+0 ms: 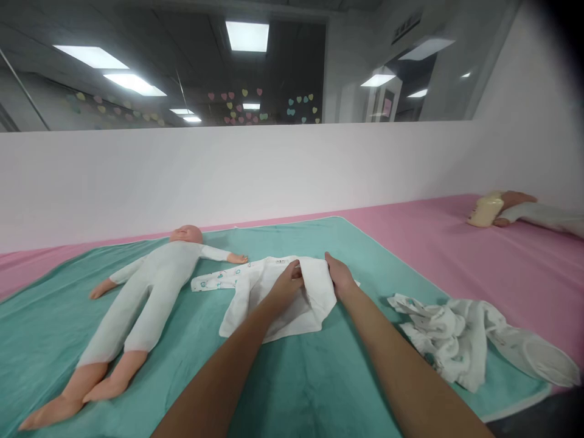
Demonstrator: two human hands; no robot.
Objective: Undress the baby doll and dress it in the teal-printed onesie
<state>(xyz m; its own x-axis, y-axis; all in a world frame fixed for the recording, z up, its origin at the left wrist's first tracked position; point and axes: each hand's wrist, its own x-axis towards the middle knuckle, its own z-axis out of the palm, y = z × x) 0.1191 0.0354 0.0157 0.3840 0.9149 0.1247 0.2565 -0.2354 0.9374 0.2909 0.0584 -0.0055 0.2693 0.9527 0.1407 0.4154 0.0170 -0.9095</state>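
Observation:
A white baby garment [255, 298] with a small green print lies spread on a teal towel [292, 246], one sleeve reaching left and its lower part folded over. My left hand [287, 285] grips the folded cloth near the middle. My right hand [339, 275] rests at the fold's upper edge, its fingertips on the fabric. Left of the garment, a pale-suited baby doll [152, 298] lies face up with bare feet and arms spread, its hand close to the sleeve. A crumpled printed white cloth [451, 337] lies on the towel to the right of my right arm.
The towel lies on a pink mat [410, 237], which runs to a low white wall [228, 176] at the back. At the far right, a second doll [542, 213] lies on the mat beside a cream bottle [486, 210]. The towel's right corner overhangs a dark floor.

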